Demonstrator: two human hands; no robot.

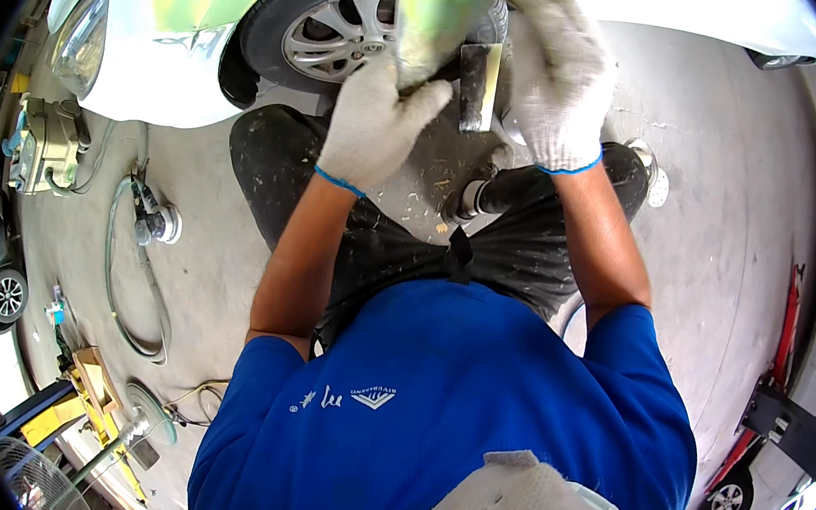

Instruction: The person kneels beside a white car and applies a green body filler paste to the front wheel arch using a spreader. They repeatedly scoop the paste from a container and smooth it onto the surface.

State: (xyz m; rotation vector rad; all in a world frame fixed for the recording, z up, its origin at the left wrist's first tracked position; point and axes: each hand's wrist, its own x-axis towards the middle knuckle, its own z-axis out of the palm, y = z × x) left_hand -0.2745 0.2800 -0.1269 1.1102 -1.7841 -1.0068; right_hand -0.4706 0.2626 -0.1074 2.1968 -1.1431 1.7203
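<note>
My left hand (377, 126), in a white knit glove with blue cuff trim, is closed round the lower end of a flat plate (437, 22) smeared with pale green filler. The plate stands up in front of a car wheel (342, 36). My right hand (561, 81), gloved the same way, has its fingers bent together at the plate's upper right corner; what they pinch is hidden. Between the hands shows a dark block (474, 86) with a pale edge; I cannot tell whether anything holds it up.
A white car fender (176, 37) with green-yellow patches rises ahead on the left. On the floor at left lie a round sander (160, 224) with its hose (112, 292) and a boxy machine (46, 148). A standing fan (41, 475) is at lower left; parked cars line both sides.
</note>
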